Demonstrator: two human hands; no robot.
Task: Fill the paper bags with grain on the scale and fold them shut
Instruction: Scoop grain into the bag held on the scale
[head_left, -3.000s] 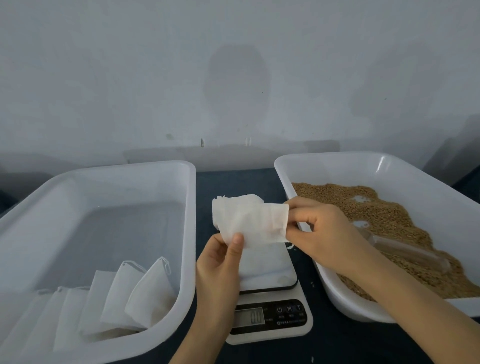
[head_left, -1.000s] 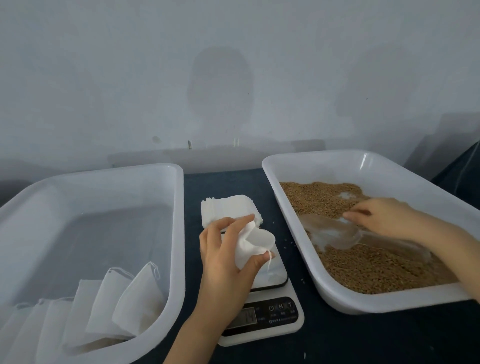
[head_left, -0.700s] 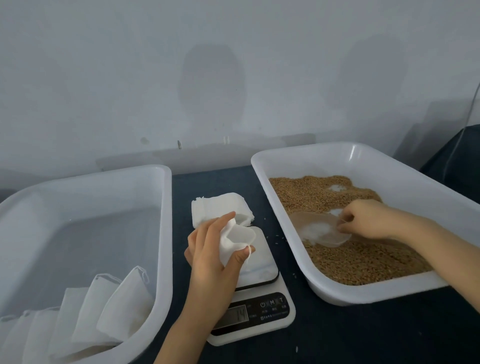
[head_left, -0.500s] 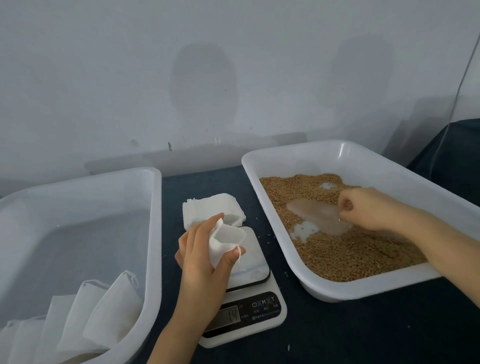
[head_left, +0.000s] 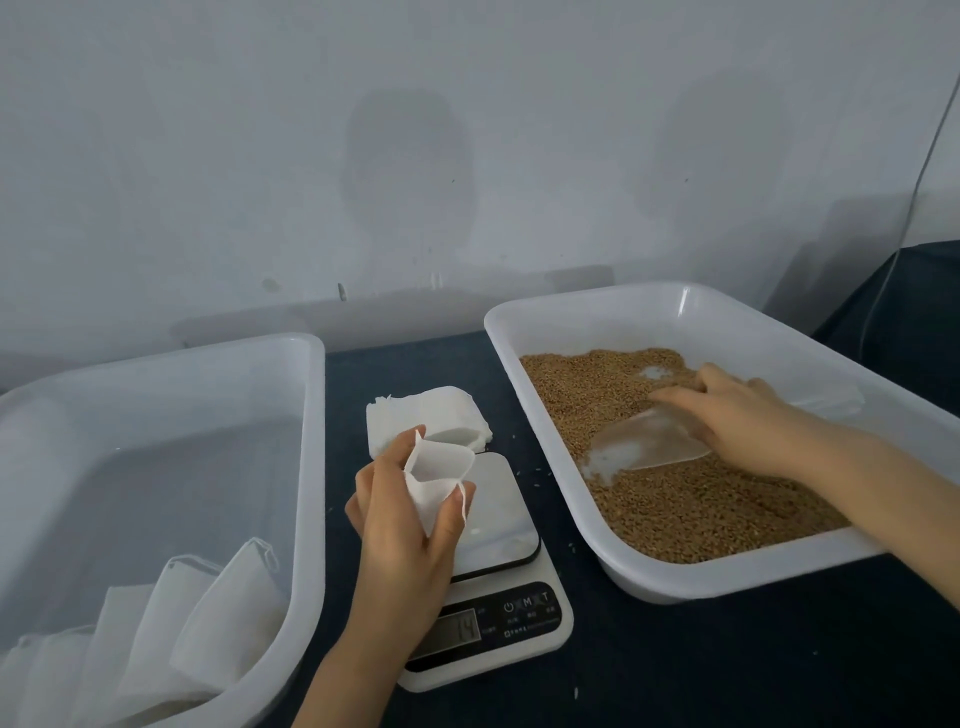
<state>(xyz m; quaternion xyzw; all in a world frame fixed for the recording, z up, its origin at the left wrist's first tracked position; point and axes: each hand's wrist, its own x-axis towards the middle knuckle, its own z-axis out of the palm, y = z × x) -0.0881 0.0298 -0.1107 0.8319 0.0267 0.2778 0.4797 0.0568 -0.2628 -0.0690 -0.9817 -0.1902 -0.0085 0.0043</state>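
Note:
My left hand (head_left: 405, 525) is shut on a small white paper bag (head_left: 435, 480), holding it upright with its mouth open on the white kitchen scale (head_left: 493, 587). The scale's display reads 14. My right hand (head_left: 727, 415) grips a clear plastic scoop (head_left: 644, 449), whose mouth lies in the brown grain (head_left: 675, 499) inside the white tray (head_left: 649, 577) on the right. A stack of flat white bags (head_left: 421, 415) lies on the dark table just behind the scale.
A large white bin (head_left: 306, 415) stands at the left, with several white bags (head_left: 208, 623) leaning in its near corner. A few loose grains lie on the dark tablecloth (head_left: 727, 665). A grey wall rises close behind.
My right hand let go of the bag, reached into the grain tray and took the scoop, dragging it through the grain. My left hand set the opened bag on the scale.

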